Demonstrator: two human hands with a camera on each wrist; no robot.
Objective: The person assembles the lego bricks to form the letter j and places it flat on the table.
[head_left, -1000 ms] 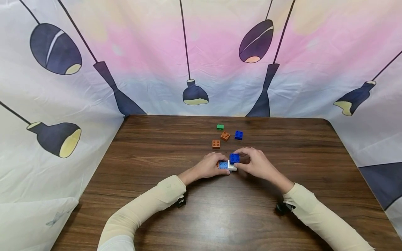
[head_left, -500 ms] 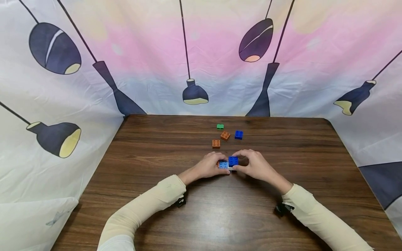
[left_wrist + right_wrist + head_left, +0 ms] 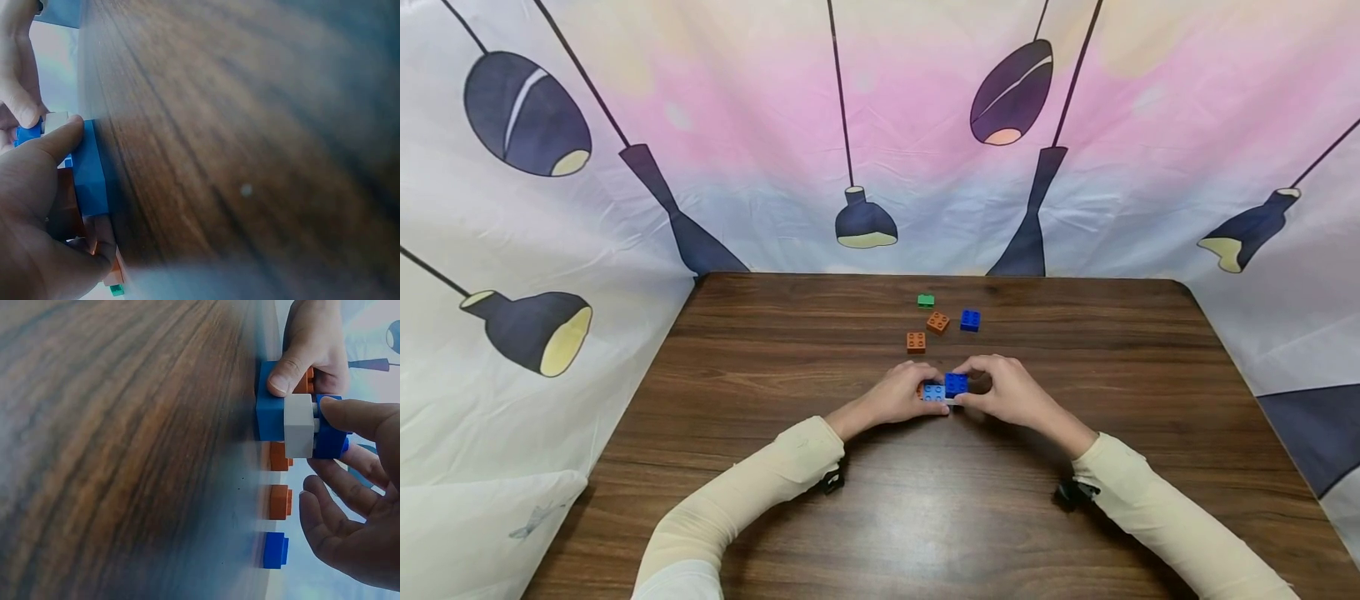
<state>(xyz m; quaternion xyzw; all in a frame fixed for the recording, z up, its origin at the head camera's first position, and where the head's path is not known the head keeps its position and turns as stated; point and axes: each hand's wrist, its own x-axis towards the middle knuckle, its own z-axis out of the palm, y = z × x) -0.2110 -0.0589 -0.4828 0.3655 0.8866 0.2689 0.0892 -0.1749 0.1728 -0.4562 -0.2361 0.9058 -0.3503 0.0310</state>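
Note:
My left hand [image 3: 901,396] grips a small stack of toy building bricks on the table. Its base is a long light-blue brick [image 3: 269,409], with an orange brick [image 3: 65,203] on one end and a white brick [image 3: 299,427] on the other. Between the thumb and fingers of my right hand [image 3: 1007,387] is a dark blue brick [image 3: 956,382]. This brick sits over the white one, and white studs still show in a narrow gap between them in the right wrist view. My left fingers partly hide the orange brick.
Beyond the hands, two orange bricks [image 3: 916,342] [image 3: 937,322], another dark blue brick [image 3: 970,320] and a green brick [image 3: 926,301] lie loose on the wooden table [image 3: 790,333]. A printed cloth [image 3: 760,167] hangs behind the table's far edge.
My right hand has shifted slightly left and toward me, bringing the dark blue brick over the white one, which it now mostly covers in the head view. My left hand keeps its place.

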